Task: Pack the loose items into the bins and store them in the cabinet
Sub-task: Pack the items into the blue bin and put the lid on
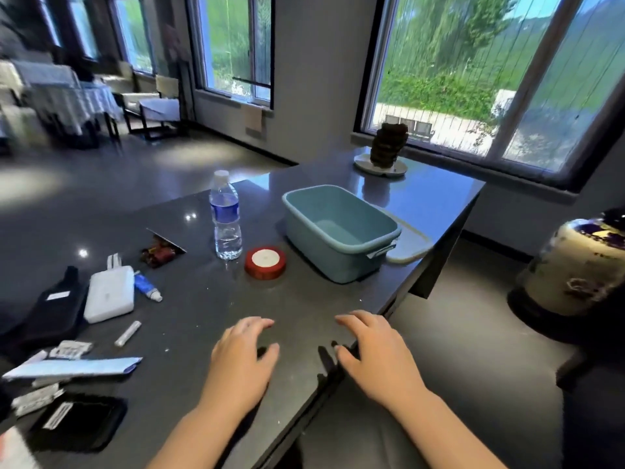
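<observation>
A dark table (304, 299) is seen from the head camera. An empty blue bin (340, 228) is set near its far right edge, partly over a white lid (411, 247). Just left of the bin, a red ribbon roll (265, 262) and a water bottle (226, 216) are placed. Further left of the bin, a white box (110, 294), a small tube (147, 286) and black pouches (54, 308) are scattered. Nearer than the bin, the left hand (241, 358) and right hand (375, 350) are held open, palms down, gripping nothing.
</observation>
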